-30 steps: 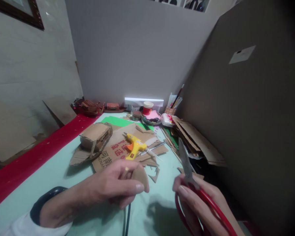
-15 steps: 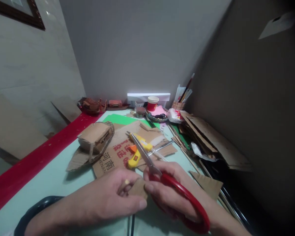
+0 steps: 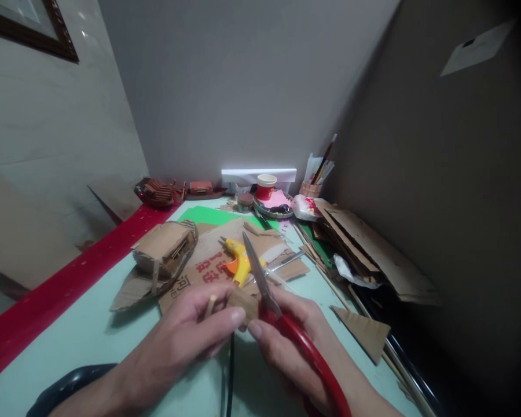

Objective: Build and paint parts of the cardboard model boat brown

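Brown cardboard piece (image 3: 243,302), small and flat, pinched between left hand (image 3: 195,327) thumb and fingers, above pale green table (image 3: 91,341). Right hand (image 3: 295,341) fingers wrapped through red looped handles of scissors (image 3: 282,318); shiny pointed blades closed, beside piece. Yellow glue gun (image 3: 238,260) lies behind on cardboard sheet (image 3: 208,266) with red Chinese writing.

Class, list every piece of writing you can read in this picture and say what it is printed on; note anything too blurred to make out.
"河": dark character, seen upside down, on the flat cardboard sheet under the yellow glue gun.
Red characters on the same sheet: too blurred to read.
White label on the big upright board at right: small dark mark, unreadable.
Red paper cup: no readable print.
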### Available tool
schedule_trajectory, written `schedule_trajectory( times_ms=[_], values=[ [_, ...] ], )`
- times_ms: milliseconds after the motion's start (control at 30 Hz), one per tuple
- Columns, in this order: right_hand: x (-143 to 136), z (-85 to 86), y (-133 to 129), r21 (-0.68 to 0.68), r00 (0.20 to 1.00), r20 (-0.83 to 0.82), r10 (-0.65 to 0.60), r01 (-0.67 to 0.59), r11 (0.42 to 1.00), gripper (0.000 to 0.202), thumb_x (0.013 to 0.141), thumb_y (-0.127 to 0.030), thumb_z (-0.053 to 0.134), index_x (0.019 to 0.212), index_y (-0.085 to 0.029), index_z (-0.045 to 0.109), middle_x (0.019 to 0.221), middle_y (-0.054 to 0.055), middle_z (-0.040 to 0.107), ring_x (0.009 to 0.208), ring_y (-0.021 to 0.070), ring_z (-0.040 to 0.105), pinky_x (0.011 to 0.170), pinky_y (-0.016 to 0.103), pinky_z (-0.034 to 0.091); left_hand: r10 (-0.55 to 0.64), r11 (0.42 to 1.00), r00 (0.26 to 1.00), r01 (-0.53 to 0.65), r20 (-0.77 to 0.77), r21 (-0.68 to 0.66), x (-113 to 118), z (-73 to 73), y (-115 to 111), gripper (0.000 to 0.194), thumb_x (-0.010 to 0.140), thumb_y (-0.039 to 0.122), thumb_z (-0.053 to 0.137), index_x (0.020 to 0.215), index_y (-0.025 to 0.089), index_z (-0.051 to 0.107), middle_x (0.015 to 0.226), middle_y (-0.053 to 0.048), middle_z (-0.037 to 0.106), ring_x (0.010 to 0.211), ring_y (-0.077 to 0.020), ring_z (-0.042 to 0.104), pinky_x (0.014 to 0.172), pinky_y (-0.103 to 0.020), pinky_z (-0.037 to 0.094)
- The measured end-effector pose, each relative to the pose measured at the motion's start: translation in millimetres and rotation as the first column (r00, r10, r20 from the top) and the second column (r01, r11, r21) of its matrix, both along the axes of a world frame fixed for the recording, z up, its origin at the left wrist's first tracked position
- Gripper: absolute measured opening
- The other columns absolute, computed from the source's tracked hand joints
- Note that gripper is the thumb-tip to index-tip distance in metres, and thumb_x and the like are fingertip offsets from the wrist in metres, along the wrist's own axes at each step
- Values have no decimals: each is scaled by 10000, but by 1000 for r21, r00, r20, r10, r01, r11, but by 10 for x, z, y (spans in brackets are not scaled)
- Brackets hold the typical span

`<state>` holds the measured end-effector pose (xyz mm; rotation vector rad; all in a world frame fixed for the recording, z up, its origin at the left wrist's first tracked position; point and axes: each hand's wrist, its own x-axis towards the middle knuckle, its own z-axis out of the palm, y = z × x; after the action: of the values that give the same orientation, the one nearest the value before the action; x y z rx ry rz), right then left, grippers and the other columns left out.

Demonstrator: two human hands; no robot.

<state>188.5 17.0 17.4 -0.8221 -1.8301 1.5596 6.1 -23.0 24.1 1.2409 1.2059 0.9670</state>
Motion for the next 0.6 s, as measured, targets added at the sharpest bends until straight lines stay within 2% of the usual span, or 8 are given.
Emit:
schedule_trajectory(
  times_ms=[67, 167, 300, 433, 500, 600],
  values=[
    [31, 27, 49, 144, 994, 103, -43, 28, 989, 219, 854, -377, 637, 830, -183, 536, 692, -22, 487, 594, 111, 384, 537, 223, 346, 15, 1000, 998, -15, 66, 2, -16, -12, -3, 359, 872, 484, 635, 700, 182, 549, 571, 58, 389, 534, -90, 303, 508, -251, 239],
    [102, 82, 103, 241, 968, 209, -136, 84, 967, 221, 847, -392, 658, 940, -206, 584, 677, -41, 507, 596, 126, 434, 554, 226, 372, 65, 998, 978, -67, 198, 3, -56, -29, -5, 327, 849, 478, 672, 754, 172, 609, 568, 58, 377, 509, -81, 253, 478, -257, 179],
    [207, 133, 66, 344, 957, 241, -159, 68, 936, 321, 812, -426, 708, 1079, -262, 638, 965, 8, 679, 814, 196, 624, 690, 257, 505, 101, 991, 940, -123, 326, 49, -105, -35, -3, 250, 849, 414, 684, 845, 166, 647, 568, 66, 344, 497, -75, 206, 471, -264, 136],
    [241, 70, -9, 401, 950, 267, -163, 45, 915, 457, 812, -554, 751, 1190, -308, 677, 1047, 22, 712, 927, 240, 682, 774, 288, 561, 106, 988, 945, -135, 309, 74, -124, -29, 15, 276, 867, 424, 672, 799, 164, 612, 569, 68, 337, 494, -67, 208, 463, -252, 139],
    [206, 31, -8, 448, 966, 212, -148, 39, 893, 444, 798, -591, 758, 1127, -296, 715, 1013, 27, 719, 889, 233, 689, 772, 287, 565, 91, 991, 961, -114, 260, 76, -121, -20, 19, 283, 854, 440, 675, 810, 165, 624, 586, 62, 361, 498, -69, 235, 460, -251, 153],
    [136, 13, 35, 506, 993, 84, -83, 29, 862, 347, 805, -578, 744, 991, -285, 744, 917, 14, 723, 751, 198, 679, 645, 251, 542, 39, 997, 976, -53, 212, 63, -114, 6, 18, 275, 834, 441, 678, 828, 167, 653, 597, 62, 365, 489, -68, 230, 440, -248, 142]
  ],
)
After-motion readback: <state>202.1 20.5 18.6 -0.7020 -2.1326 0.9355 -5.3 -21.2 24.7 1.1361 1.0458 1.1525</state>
